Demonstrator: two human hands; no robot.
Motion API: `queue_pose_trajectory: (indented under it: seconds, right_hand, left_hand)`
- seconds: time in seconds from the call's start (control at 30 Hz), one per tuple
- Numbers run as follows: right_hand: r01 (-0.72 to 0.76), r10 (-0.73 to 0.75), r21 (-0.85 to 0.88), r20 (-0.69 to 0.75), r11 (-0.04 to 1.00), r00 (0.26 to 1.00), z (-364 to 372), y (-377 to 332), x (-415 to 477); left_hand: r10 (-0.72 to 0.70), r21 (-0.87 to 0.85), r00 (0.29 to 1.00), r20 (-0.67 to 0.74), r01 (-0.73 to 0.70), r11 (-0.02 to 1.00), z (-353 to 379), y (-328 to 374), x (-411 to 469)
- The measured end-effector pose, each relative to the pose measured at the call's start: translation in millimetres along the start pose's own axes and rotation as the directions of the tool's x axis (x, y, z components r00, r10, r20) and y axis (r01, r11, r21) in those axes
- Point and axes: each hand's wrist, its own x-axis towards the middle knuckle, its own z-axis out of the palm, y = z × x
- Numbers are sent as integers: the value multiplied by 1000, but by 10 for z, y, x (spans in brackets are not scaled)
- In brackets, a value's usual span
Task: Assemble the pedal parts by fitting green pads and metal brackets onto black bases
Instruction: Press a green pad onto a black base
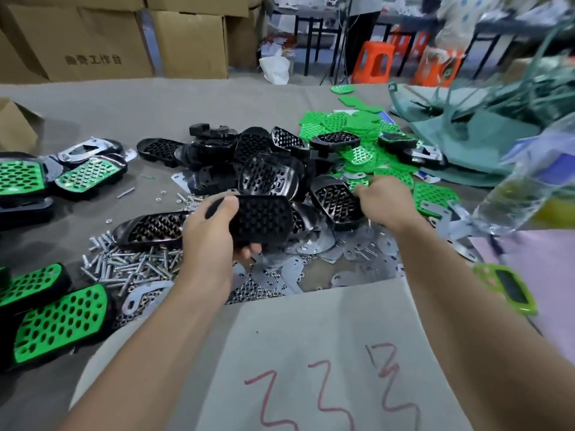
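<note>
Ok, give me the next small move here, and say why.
Probably lift one pad from the green pads with the right hand and carry it to the black base. The left hand grips that base, its holed face bare, and the right hand reaches the near edge of the green pile; whether it holds anything is hidden.

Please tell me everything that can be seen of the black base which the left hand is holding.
The black base is a flat, roughly trapezoid piece with rounded corners, apparently matte black plastic. Rows of small holes cover its upper face; no green pad or bracket is on it. The left hand grips its left end, thumb on top, fingers underneath, holding it about level above loose metal brackets, just before the pile of other bases.
</note>
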Motion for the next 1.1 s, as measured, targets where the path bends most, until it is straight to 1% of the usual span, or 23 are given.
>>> queue_pose_trajectory:
  seconds: [0.07,0.17,0.2,0.27,0.3,0.4,0.5,0.57,0.63,0.7,0.73,0.8,0.87,0.97,1.03,1.1]
  right_hand:
    - [23,-21,-95,22,995,1000,12,7,68]
    - [35,-30,-86,63,996,998,-48,-30,174]
    - [13,-7,-60,96,998,995,-88,-50,203]
    - [2,11,-99,135,995,991,-165,-58,287]
    - [-13,26,-80,166,997,986,-193,-61,303]
    - [-133,108,154,163,979,981,-203,-13,387]
    - [-171,123,238,200,956,972,-196,-41,403]
    - [-251,186,348,210,903,960,-222,-41,384]
    - [-282,212,440,201,853,956,-228,-14,369]
    - [-231,181,497,147,837,972,-199,2,317]
    - [-189,165,503,92,844,982,-189,5,271]
    - [-88,147,465,-92,881,985,-192,9,139]
    - [32,103,439,-280,898,955,-191,-22,-28]
    - [228,1,418,-480,880,877,-127,-261,-412]
    - [358,-114,392,-523,847,844,30,-504,-704]
    - [398,-173,371,-512,839,842,239,-698,-944]
  left_hand:
    - [-9,47,1000,11,8,999,8,-72,23]
    - [5,95,999,53,-10,995,1,-118,63]
    - [7,101,998,60,-13,995,-5,-120,77]
    - [4,112,998,59,-11,994,-22,-110,103]
    - [3,114,998,55,-9,993,-35,-102,112]
    - [2,110,999,36,-6,994,-68,-87,145]
    - [-7,90,1000,10,6,996,-78,-71,142]
    - [-13,77,1000,1,13,997,-74,-58,125]
    - [-11,71,1000,5,11,997,-71,-42,115]
    - [-12,64,1000,2,12,998,-81,-29,108]
    - [-11,62,1000,-1,11,998,-88,-20,103]
    - [-4,63,1000,-1,4,998,-107,-10,84]
    - [10,64,1000,-5,-9,998,-140,0,71]
    - [23,65,999,-37,-20,998,-209,8,48]
    - [42,74,996,-74,-36,997,-269,9,22]
    - [69,96,991,-118,-58,994,-317,14,6]
